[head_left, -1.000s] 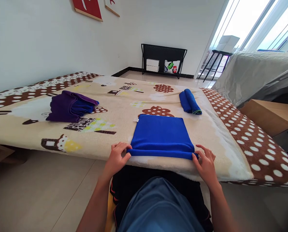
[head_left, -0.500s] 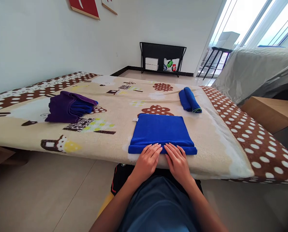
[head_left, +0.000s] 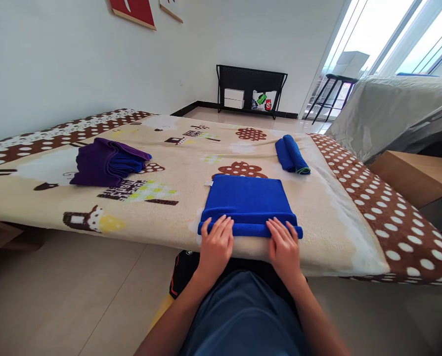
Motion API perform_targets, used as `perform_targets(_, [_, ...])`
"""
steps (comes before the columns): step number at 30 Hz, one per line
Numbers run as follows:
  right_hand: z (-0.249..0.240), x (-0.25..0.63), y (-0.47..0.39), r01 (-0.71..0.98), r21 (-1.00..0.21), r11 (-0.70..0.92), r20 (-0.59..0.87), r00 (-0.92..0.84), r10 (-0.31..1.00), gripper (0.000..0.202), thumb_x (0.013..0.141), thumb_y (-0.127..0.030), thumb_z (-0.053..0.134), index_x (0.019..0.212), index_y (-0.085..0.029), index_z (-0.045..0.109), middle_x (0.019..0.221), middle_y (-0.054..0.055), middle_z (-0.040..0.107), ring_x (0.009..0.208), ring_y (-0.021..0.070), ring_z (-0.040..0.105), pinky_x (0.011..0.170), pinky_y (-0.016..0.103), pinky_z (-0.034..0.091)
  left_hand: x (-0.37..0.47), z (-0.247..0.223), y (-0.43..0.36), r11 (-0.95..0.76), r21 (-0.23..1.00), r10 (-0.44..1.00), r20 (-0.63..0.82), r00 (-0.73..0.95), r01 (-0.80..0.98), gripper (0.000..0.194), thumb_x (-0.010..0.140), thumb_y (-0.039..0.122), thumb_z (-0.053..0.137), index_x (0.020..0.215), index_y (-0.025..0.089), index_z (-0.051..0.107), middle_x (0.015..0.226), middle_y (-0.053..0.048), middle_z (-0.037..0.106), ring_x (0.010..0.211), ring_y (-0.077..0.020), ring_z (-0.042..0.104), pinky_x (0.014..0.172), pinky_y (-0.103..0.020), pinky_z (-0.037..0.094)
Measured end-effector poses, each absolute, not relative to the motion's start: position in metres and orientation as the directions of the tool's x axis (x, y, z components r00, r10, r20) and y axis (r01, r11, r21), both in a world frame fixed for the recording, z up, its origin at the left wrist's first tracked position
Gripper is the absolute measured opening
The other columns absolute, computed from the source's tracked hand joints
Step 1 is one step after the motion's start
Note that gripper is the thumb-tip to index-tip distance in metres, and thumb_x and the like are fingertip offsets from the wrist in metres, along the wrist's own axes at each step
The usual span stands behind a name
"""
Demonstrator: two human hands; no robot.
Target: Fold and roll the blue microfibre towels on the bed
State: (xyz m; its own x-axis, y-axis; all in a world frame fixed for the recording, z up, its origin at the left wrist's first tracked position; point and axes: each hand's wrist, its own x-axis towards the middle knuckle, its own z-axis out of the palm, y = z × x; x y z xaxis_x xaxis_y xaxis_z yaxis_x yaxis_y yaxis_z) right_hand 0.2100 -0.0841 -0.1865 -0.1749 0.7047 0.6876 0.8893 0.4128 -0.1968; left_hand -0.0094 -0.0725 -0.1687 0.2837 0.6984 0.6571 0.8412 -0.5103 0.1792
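Observation:
A blue towel (head_left: 248, 195) lies on the patterned blanket in front of me, its near edge rolled into a narrow tube. On the left part of that roll rests my left hand (head_left: 216, 242), fingers curved over it and thumb on the near side. My right hand (head_left: 283, 244) grips the roll near its right end in the same way. A rolled blue towel (head_left: 292, 154) with a green edge lies farther back to the right. To the left is a heap of folded purple and blue cloths (head_left: 108, 163).
The blanket (head_left: 191, 198) covers a bed whose near edge is just before my body. A wooden box (head_left: 414, 173) and a plastic-covered piece of furniture (head_left: 402, 109) stand at the right. A black rack (head_left: 251, 81) is by the far wall.
My hands have moved apart along the roll, the left one to the left and the right one to the right. A crease now shows more clearly behind the roll.

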Motion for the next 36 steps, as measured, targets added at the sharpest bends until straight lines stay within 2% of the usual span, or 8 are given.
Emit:
perform_targets(4, [-0.178, 0.177, -0.081, 0.821, -0.224, 0.524, 0.625, -0.291, 0.724, 0.042, 0.100, -0.017, 0.040, 0.138, -0.018, 0.057, 0.142, 0.006, 0.058, 0.137, 0.0182, 0.051, 0.118, 0.040, 0.034, 0.012, -0.169, -0.070, -0.679, 0.149, 0.650, 0.576, 0.495, 0.719, 0.046, 0.101, 0.018, 0.038, 0.146, 0.017, 0.049, 0.144, -0.013, 0.058, 0.136, -0.0241, 0.053, 0.111, -0.046, 0.042])
perform_targets(12, [-0.181, 0.220, -0.069, 0.940, -0.201, 0.274, 0.602, -0.103, 0.792, 0.043, 0.104, -0.041, 0.044, 0.135, -0.017, 0.060, 0.138, 0.010, 0.061, 0.131, 0.0248, 0.056, 0.112, 0.044, 0.036, -0.039, -0.170, -0.051, -0.404, 0.266, 0.779, 0.601, 0.177, 0.875, 0.033, 0.102, 0.031, 0.045, 0.127, 0.021, 0.065, 0.133, -0.010, 0.066, 0.128, -0.0285, 0.059, 0.107, -0.051, 0.040])
perform_targets(18, [-0.189, 0.249, -0.071, 0.969, -0.179, 0.170, 0.650, -0.013, 0.760, 0.038, 0.103, -0.036, 0.044, 0.127, -0.014, 0.065, 0.132, 0.012, 0.064, 0.130, 0.0276, 0.057, 0.119, 0.057, 0.024, -0.059, -0.171, -0.053, -0.285, 0.277, 0.743, 0.669, 0.029, 0.918, 0.030, 0.101, 0.026, 0.046, 0.124, 0.026, 0.065, 0.133, -0.009, 0.067, 0.133, -0.0324, 0.055, 0.116, -0.065, 0.018])
perform_targets(20, [-0.187, 0.241, -0.071, 0.959, -0.182, 0.220, 0.686, -0.036, 0.726, 0.034, 0.103, -0.029, 0.044, 0.125, -0.016, 0.066, 0.129, 0.010, 0.066, 0.128, 0.0264, 0.058, 0.121, 0.058, 0.022, -0.047, -0.165, -0.056, -0.367, 0.268, 0.723, 0.685, 0.092, 0.891, 0.035, 0.101, 0.021, 0.046, 0.132, 0.025, 0.061, 0.136, -0.009, 0.065, 0.135, -0.0303, 0.054, 0.116, -0.060, 0.023])
perform_targets(24, [-0.177, 0.207, -0.068, 0.853, -0.205, 0.479, 0.657, -0.243, 0.714, 0.038, 0.101, -0.016, 0.040, 0.131, -0.021, 0.064, 0.132, 0.005, 0.065, 0.125, 0.0169, 0.060, 0.117, 0.041, 0.038, -0.009, -0.152, -0.056, -0.675, 0.193, 0.659, 0.592, 0.464, 0.713, 0.044, 0.101, 0.018, 0.043, 0.144, 0.017, 0.051, 0.143, -0.011, 0.060, 0.135, -0.0231, 0.054, 0.109, -0.041, 0.042])
perform_targets(27, [-0.170, 0.188, -0.062, 0.830, -0.202, 0.520, 0.556, -0.339, 0.759, 0.039, 0.102, -0.020, 0.039, 0.135, -0.020, 0.061, 0.138, 0.004, 0.061, 0.130, 0.0167, 0.057, 0.116, 0.038, 0.038, 0.011, -0.152, -0.050, -0.690, 0.179, 0.683, 0.480, 0.551, 0.701, 0.042, 0.103, 0.028, 0.042, 0.141, 0.015, 0.055, 0.143, -0.011, 0.059, 0.135, -0.0246, 0.054, 0.107, -0.042, 0.044])
perform_targets(31, [-0.167, 0.200, -0.055, 0.916, -0.214, 0.340, 0.480, -0.205, 0.853, 0.043, 0.105, -0.039, 0.038, 0.136, -0.018, 0.061, 0.142, 0.006, 0.057, 0.136, 0.0209, 0.052, 0.115, 0.041, 0.037, 0.007, -0.157, -0.044, -0.413, 0.216, 0.846, 0.451, 0.284, 0.885, 0.046, 0.103, 0.044, 0.042, 0.137, 0.019, 0.060, 0.146, -0.010, 0.056, 0.139, -0.0301, 0.049, 0.111, -0.051, 0.037])
perform_targets(36, [-0.177, 0.245, -0.054, 0.968, -0.226, 0.109, 0.439, 0.002, 0.899, 0.052, 0.106, -0.047, 0.034, 0.138, -0.016, 0.059, 0.144, 0.008, 0.055, 0.139, 0.0237, 0.049, 0.117, 0.044, 0.033, -0.023, -0.161, -0.045, -0.182, 0.249, 0.890, 0.453, 0.052, 0.951, 0.047, 0.104, 0.045, 0.037, 0.137, 0.020, 0.060, 0.147, -0.009, 0.055, 0.143, -0.0288, 0.044, 0.115, -0.053, 0.029])
